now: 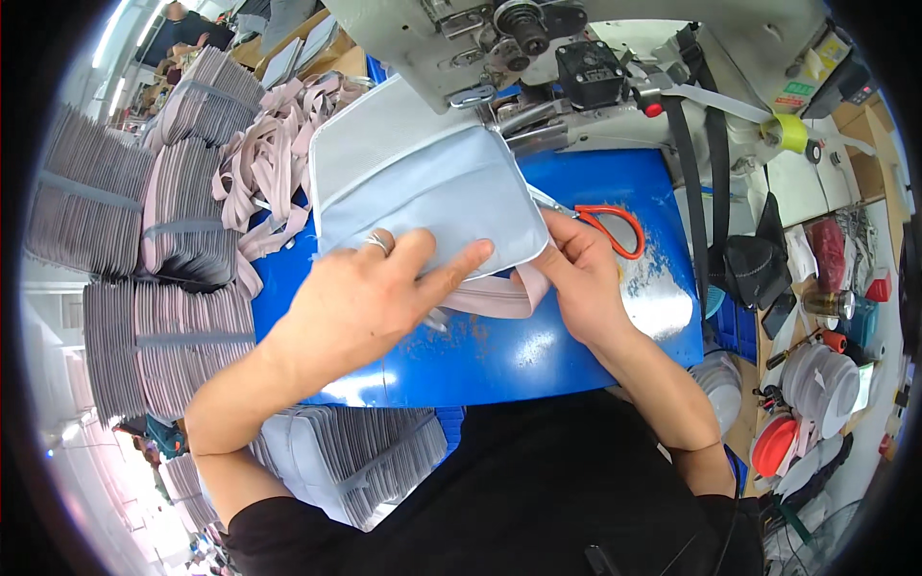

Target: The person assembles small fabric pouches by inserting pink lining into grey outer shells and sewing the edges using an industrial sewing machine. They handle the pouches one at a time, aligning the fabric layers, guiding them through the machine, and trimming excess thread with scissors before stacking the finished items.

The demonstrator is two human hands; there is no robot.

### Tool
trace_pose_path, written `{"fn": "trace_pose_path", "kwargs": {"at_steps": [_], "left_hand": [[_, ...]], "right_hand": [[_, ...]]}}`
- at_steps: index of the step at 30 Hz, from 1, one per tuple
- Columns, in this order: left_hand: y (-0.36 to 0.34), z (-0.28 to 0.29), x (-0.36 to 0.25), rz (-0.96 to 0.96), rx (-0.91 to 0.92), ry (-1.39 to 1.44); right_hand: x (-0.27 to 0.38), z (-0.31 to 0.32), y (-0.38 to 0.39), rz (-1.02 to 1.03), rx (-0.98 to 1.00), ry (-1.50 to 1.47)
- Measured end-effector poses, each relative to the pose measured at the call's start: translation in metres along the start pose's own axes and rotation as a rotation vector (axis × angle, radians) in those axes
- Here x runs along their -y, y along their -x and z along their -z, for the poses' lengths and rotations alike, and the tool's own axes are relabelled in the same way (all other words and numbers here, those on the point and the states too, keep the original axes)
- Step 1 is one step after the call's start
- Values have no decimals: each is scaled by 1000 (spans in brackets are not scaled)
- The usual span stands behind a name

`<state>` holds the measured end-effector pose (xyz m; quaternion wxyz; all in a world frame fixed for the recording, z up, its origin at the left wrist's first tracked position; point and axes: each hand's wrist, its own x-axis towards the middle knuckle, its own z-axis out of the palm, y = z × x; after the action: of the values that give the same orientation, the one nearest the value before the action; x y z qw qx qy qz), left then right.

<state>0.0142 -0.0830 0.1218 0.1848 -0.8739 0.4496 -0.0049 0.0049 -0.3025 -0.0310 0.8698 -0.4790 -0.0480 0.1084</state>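
A pale grey-blue fabric panel (451,192) with white-edged rounded corners lies tilted below the sewing machine head (480,58). My left hand (370,288), a ring on one finger, rests on its near left part with thumb and fingers apart. At the right corner, my right hand (581,278) pinches the panel's edge between thumb and fingers. A pinkish zipper tape (495,298) loops out from under the near edge, close to the right hand. Scissors with red-orange handles (629,230) lie just beyond my right hand, their blades partly hidden.
Strapped stacks of grey and pink panels (192,211) rise at the left, beside a heap of pinkish tape (279,144). The blue table (538,355) lies under my hands. Black straps (687,173) hang at the right, near spools (816,384) and tools. Another stack (355,451) stands below the table edge.
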Motion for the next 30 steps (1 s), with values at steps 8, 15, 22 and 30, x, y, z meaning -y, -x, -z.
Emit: {"fn": "trace_pose_path", "kwargs": {"at_steps": [8, 15, 22, 30], "left_hand": [[-26, 3, 50, 0, 28, -8], [-47, 2, 83, -36, -44, -56], [-48, 1, 72, -19, -85, -71], [-64, -9, -1, 255, -65, 163]], "right_hand": [[-7, -1, -54, 63, -73, 33], [-11, -8, -81, 115, -126, -44], [-13, -10, -83, 113, -124, -28], [-17, -7, -81, 113, -120, -52]]}}
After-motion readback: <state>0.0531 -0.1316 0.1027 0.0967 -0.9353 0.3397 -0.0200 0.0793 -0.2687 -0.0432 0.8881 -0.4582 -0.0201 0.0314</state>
